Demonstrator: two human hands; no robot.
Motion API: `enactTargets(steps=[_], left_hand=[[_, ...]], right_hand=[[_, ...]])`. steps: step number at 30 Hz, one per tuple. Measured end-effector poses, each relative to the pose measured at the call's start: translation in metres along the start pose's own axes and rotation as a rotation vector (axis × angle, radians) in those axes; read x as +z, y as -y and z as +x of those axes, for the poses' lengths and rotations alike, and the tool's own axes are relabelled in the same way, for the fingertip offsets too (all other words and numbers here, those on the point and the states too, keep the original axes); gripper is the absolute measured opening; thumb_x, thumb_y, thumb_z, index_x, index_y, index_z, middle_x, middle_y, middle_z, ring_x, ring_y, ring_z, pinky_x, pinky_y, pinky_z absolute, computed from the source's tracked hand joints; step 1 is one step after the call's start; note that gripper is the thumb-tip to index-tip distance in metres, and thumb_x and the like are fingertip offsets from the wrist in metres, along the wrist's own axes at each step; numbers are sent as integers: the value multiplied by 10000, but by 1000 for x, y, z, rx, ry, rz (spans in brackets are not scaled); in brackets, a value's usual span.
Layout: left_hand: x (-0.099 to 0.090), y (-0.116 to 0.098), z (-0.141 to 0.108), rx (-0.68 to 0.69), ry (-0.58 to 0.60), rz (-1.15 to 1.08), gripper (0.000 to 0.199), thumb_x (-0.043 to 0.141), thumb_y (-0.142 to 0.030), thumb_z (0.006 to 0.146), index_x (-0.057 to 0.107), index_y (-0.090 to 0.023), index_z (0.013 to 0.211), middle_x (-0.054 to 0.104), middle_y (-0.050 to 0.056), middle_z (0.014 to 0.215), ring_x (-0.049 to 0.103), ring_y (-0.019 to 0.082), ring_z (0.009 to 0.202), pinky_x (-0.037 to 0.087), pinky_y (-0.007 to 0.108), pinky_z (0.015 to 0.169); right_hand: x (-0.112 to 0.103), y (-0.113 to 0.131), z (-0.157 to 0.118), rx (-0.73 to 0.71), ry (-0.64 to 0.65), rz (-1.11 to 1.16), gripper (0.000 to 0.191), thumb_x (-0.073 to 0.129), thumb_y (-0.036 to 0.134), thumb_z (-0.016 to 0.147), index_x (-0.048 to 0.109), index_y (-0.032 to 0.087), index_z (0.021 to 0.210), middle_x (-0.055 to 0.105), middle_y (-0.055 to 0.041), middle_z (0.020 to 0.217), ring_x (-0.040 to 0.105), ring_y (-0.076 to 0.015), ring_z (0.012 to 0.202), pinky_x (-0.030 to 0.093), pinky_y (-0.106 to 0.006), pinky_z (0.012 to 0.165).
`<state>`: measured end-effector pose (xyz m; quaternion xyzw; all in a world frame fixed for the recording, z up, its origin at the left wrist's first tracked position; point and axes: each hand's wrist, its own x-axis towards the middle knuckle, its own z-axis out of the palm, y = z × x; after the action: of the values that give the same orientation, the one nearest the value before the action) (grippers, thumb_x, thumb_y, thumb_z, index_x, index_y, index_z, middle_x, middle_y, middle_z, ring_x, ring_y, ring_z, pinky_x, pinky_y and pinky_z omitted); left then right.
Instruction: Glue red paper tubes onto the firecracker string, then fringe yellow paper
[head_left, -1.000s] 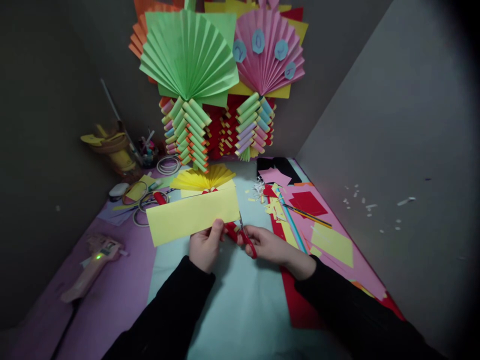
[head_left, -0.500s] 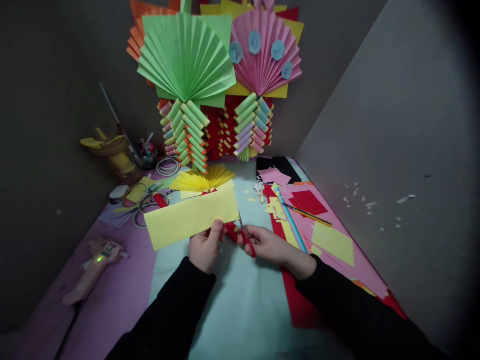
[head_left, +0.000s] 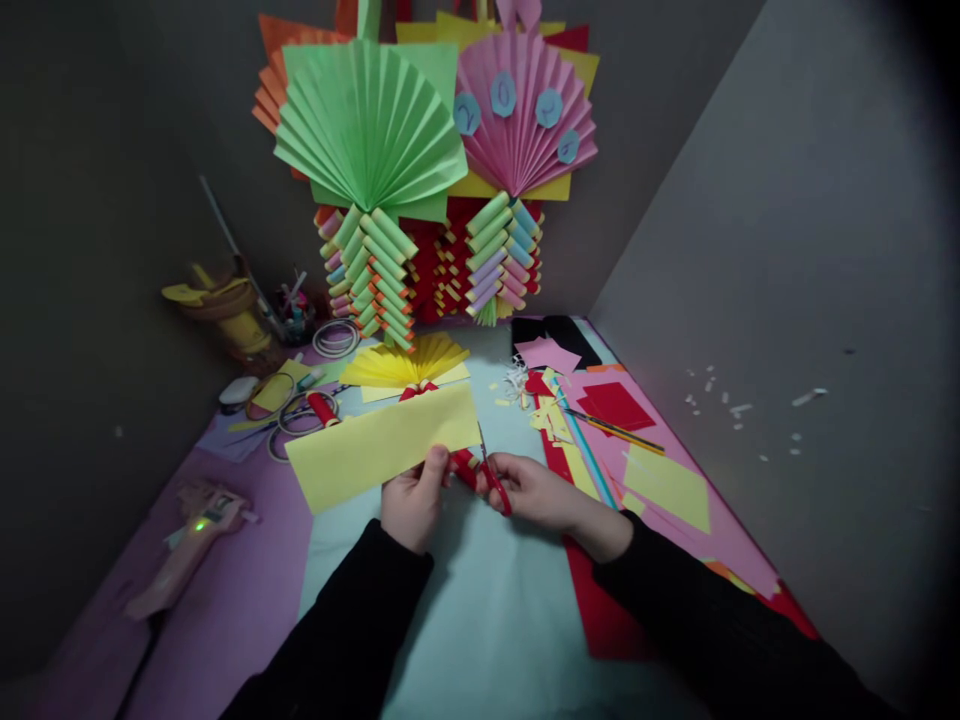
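Observation:
My left hand [head_left: 415, 497] pinches the lower right part of a long yellow paper strip [head_left: 367, 449], thumb on top. The strip is held above the table, tilted up to the right. In my right hand [head_left: 534, 490] are red-handled scissors [head_left: 496, 488], their blades pointing up along the strip's right end. Whether the blades touch the paper I cannot tell. Beneath the hands lies a red paper roll [head_left: 465, 466], partly hidden. Behind the strip rests a yellow pleated paper fan [head_left: 412, 362] with red pieces at its base, partly covered by the strip.
Green [head_left: 371, 130] and pink [head_left: 525, 120] paper fans with rolled tassels hang at the back. A pink glue gun [head_left: 191, 550] with a green light lies left. At right are paper scraps [head_left: 551, 415], a pencil [head_left: 615, 431] and coloured sheets [head_left: 667, 485]. Tape rolls [head_left: 336, 338] sit back left.
The yellow strip's left end has dipped slightly. Both hands keep nearly the same place, still holding the strip and the scissors. The view has shifted a little.

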<state>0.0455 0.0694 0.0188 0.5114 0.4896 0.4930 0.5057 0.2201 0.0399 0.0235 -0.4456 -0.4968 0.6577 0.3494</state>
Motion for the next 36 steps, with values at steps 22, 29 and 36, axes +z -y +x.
enactTargets(steps=[22,29,36], left_hand=[[2,4,0,48,24,18,467,553,-527,842,595,-160,556,580,33,568,532,146,584,429,291,636],[2,3,-1,37,19,14,460,564,-532,827,596,-164,552,575,35,552,517,149,561,426,305,636],[3,3,0,56,8,51,479,554,-530,833,571,-167,521,558,30,539,514,145,562,419,289,619]], right_hand=[[0,-2,1,6,-44,10,297,730,387,704,538,167,758,546,17,731,465,-108,649,356,-254,638],[-1,-3,1,-1,-41,20,320,735,415,702,536,171,759,552,16,743,477,-111,664,363,-255,652],[0,1,0,-2,-25,28,363,760,436,670,532,172,769,541,20,731,470,-112,652,357,-254,638]])
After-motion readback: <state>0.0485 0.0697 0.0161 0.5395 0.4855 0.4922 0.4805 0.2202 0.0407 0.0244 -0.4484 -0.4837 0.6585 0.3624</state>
